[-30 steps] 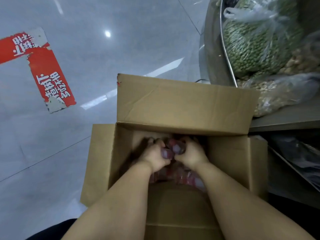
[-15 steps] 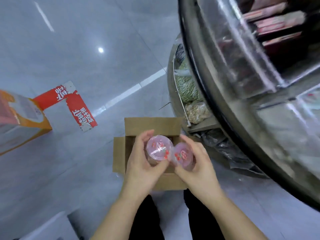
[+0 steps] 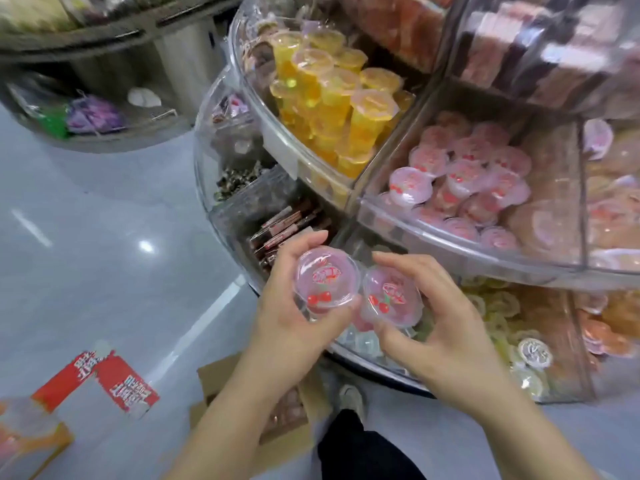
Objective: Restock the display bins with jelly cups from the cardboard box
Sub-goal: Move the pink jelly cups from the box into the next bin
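Left hand [image 3: 294, 306], right hand [image 3: 433, 327]: each clamped on one cherry jelly cup [image 3: 325, 277]; I'd lift clear of the rim into the pink-cup bin [image 3: 429, 239].

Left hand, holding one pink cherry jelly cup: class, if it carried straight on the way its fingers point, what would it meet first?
Probably the clear front wall of the bin of pink jelly cups, up and to the right of the left hand. Depth is unclear; it might pass beneath that tier.
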`<state>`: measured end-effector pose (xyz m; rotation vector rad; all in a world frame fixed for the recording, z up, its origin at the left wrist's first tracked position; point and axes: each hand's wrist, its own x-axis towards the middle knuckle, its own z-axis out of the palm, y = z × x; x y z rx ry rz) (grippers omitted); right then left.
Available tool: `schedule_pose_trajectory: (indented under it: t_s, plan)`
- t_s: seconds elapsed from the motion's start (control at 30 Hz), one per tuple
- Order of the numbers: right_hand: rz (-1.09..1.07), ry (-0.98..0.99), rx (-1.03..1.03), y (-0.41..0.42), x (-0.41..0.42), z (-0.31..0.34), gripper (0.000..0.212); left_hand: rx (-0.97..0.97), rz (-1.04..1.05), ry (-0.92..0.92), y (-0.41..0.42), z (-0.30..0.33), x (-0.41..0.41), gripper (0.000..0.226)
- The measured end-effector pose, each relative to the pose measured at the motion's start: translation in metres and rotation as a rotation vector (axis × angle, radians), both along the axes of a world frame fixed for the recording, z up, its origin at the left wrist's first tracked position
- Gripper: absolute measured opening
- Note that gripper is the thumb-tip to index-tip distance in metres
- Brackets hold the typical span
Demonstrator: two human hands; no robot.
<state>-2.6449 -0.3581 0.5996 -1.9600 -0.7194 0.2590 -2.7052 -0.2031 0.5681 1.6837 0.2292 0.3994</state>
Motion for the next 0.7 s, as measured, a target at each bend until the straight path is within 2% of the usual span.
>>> schedule_pose_trajectory:
  t_s: [0.13,0.23,0.3,0.43,0.6,0.7]
  plan:
    - [-0.094,-0.075,0.008,-0.041,0.049,0.032,0.056,0.139,-0.132,0.001,-0.017,0.036,0.052,0.062]
    - [-0.139,-0.196,-0.104,-0.070,0.087,0.043,0.056,0.223,-0.203,-0.049,-0.032,0.054,0.093,0.061]
    - [-0.145,-0.236,-0.203,-0.085,0.108,0.045,0.055,0.354,-0.231,-0.104,-0.040,0.060,0.118,0.057]
    - [-0.079,-0.239,-0.428,-0.100,0.140,0.039,0.055,0.544,-0.284,-0.085,-0.047,0.054,0.159,0.057]
    - [0.087,-0.456,-0.684,-0.091,0.168,0.020,0.059,0.709,-0.381,0.006,-0.048,0.031,0.190,0.058]
    - [0.120,-0.489,-0.765,-0.084,0.174,0.014,0.063,0.915,-0.410,0.054,-0.045,0.024,0.197,0.065]
